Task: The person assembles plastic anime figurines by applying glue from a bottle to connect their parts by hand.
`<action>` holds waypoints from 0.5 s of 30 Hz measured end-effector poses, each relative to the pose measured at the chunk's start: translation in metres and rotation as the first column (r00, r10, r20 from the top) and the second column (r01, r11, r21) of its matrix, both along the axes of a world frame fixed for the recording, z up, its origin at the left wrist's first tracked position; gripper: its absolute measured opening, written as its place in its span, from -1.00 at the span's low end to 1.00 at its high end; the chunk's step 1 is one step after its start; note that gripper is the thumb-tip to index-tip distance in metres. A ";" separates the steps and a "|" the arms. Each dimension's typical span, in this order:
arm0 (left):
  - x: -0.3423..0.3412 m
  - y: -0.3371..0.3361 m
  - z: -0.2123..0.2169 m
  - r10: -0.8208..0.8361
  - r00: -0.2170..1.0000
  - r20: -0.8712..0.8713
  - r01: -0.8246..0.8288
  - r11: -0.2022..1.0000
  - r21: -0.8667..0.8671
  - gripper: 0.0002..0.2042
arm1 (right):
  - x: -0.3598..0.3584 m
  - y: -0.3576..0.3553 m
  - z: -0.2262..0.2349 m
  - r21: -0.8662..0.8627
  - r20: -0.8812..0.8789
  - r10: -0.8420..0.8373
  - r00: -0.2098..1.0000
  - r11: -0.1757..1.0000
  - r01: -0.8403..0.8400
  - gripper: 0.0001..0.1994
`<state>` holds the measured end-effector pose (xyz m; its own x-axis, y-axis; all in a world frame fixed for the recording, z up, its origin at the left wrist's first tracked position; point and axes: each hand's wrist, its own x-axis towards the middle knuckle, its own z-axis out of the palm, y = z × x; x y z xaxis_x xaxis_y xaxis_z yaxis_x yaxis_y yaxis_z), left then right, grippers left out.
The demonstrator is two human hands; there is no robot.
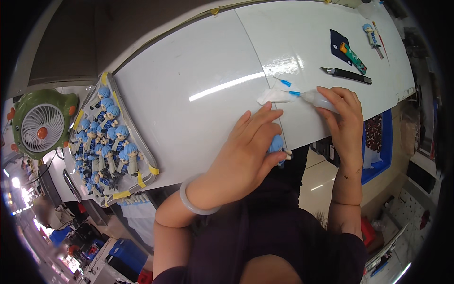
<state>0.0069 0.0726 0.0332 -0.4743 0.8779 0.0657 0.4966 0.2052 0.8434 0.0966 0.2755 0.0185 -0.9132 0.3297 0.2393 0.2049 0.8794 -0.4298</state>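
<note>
My left hand (246, 154) is closed round a small blue-haired figurine (275, 143) at the near edge of the white table; its fingers hide much of the body. In my right hand (346, 116) is a whitish squeeze bottle (318, 99) with a blue needle tip, gripped between thumb and fingers and pointing left. The needle lies over a crumpled white tissue (276, 97); whether it touches cannot be made out. Just beyond the tissue lies a loose blue dispensing needle (285, 83).
A tray (150, 156) edged with yellow tape holds several blue-haired figurines at the left, beside a green fan (41, 124). Toward the far right lie a black-handled craft knife (347, 75), a green-and-orange cutter (353, 58), a dark cloth (338, 43), another figurine (370, 34) and a thin brush (381, 41).
</note>
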 end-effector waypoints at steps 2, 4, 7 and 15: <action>0.000 0.008 -0.001 -0.018 0.997 -0.075 0.014 0.999 -0.052 -0.73 | -0.001 0.003 0.001 0.034 0.015 0.022 1.000 0.999 -0.022 -0.63; 0.001 0.012 -0.008 0.026 0.997 -0.076 -0.033 0.995 -0.091 -0.74 | -0.001 0.006 0.003 0.068 0.031 0.039 0.999 0.997 -0.041 -0.64; 0.002 0.014 -0.009 0.033 0.991 -0.129 -0.045 0.995 -0.094 -0.67 | 0.001 0.014 0.004 0.093 0.049 0.056 0.997 0.994 -0.060 -0.64; 0.000 0.011 -0.013 0.093 0.987 0.134 -0.086 0.994 -0.062 -0.64 | 0.014 0.038 0.008 -0.374 -0.075 -0.052 0.996 0.927 0.020 -0.71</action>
